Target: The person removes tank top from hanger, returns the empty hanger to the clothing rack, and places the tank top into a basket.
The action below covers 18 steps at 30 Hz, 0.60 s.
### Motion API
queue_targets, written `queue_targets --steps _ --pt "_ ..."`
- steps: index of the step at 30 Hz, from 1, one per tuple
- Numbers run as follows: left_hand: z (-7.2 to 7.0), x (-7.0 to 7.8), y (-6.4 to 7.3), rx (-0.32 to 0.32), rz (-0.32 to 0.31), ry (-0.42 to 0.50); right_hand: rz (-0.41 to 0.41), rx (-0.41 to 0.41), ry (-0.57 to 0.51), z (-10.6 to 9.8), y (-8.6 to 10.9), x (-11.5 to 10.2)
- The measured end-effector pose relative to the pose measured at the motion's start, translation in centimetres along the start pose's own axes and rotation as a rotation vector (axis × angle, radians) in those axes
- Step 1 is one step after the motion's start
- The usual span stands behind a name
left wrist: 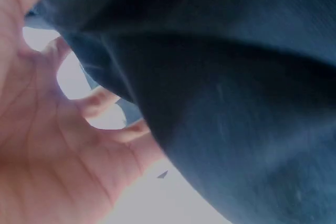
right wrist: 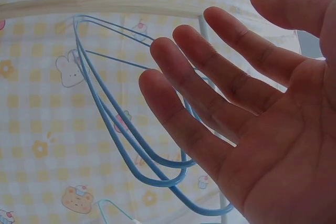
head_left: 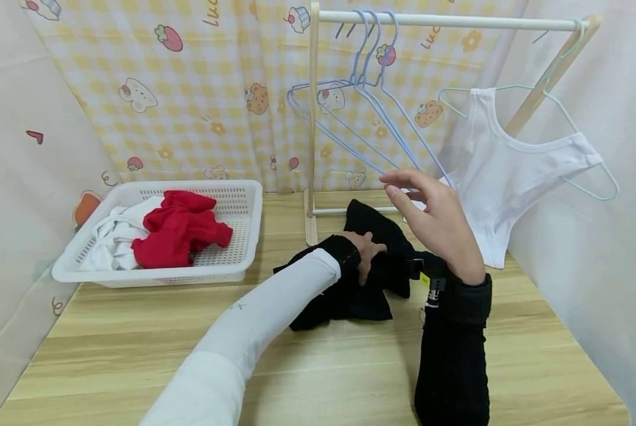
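- Table (head_left: 318, 378): bare wood shows along the near side, so cloth would probably spread more easily there, away from the rack.
- Wooden rack (head_left: 313, 148): the black garment overlaps its bottom bar in the head view; drawing the fabric nearer should avoid a snag.
- White basket (head_left: 158, 275): stands at the left with red and white cloth inside, well apart from the work.
- White top (head_left: 509, 177): hangs at the rail's right end; best not brushed by the right forearm.
- Black garment (head_left: 344, 305): lies bunched on the table before the rack, under the left hand. Finding its edges by touch before pulling would suit such dark folds.
- 3 blue hangers (right wrist: 155, 183): hang near the right fingers; a wide sweep could knock them.
- Left hand (head_left: 364, 251): spread on the garment; light pressure seems enough.
- Right hand (head_left: 440, 225): raised, fingers loosely extended, holding nothing; 2 hands would straighten cloth better.
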<state>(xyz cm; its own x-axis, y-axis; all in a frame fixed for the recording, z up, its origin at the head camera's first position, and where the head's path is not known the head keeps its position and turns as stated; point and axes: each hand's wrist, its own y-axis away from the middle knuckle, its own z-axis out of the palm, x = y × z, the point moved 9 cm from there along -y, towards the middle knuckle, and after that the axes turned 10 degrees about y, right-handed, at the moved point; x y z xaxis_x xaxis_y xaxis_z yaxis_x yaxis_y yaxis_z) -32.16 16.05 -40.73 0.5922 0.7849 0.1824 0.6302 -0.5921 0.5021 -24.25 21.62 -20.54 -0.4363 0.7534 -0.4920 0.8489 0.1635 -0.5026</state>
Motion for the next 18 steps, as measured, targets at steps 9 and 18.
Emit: queue_targets --steps 9,18 --pt "0.7 0.7 -0.1 0.044 0.148 0.031 -0.026 0.009 0.024 -0.1 0.0 0.0" --pt "1.7 -0.6 -3.1 0.071 0.167 0.061 -0.014 0.01 0.014 -0.1 0.1 0.3"
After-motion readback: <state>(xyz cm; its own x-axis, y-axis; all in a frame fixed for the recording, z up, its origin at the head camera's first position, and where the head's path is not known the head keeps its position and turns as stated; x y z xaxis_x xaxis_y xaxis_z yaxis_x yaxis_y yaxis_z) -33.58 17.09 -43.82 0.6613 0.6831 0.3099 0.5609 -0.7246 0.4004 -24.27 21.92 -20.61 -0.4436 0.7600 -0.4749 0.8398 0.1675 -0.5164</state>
